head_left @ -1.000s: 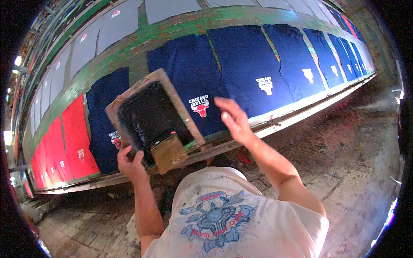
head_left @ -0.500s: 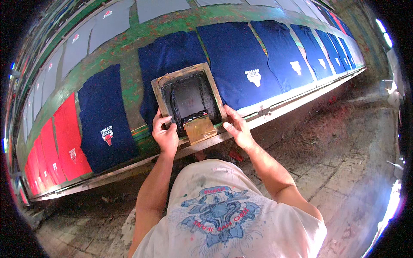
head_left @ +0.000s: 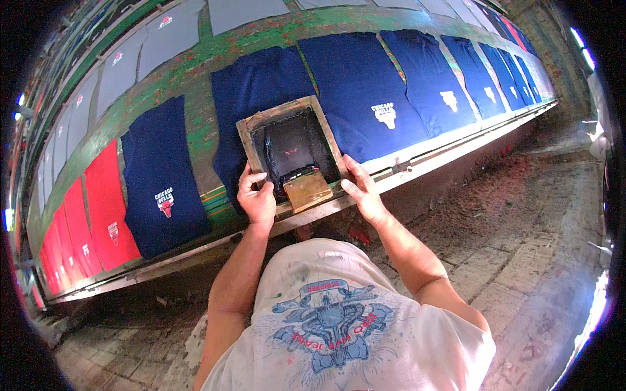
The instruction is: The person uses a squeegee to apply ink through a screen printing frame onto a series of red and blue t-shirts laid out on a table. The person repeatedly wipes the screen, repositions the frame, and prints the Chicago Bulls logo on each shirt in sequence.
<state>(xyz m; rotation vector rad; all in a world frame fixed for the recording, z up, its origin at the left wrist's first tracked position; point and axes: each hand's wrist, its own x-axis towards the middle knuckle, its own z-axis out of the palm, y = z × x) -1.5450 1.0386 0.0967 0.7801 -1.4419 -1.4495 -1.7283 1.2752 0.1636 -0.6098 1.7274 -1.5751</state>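
A wooden-framed printing screen (head_left: 246, 139) lies over a navy fabric piece (head_left: 261, 78) at the table's near edge. My left hand (head_left: 256, 197) grips the frame's lower left side, thumb on top. At the lower right side, my right hand (head_left: 362, 191) holds the frame with fingers along its outer edge. Inside, the mesh is dark, with black ink along the borders and a small reddish mark near its middle. A squeegee with a tan wooden handle (head_left: 308, 191) rests in the screen's near end, its handle leaning over the near frame bar.
Navy pieces with white prints (head_left: 383, 116) run off to the right. To the left lie a navy piece with a white and red print (head_left: 165, 203) and several red pieces (head_left: 112, 215). Grey pieces (head_left: 171, 39) line the far side of the green table (head_left: 225, 45).
The screen, squeegee and both hands have shifted slightly right in the picture. A reddish mark now shows in the mesh. Both hands keep their hold on the frame.
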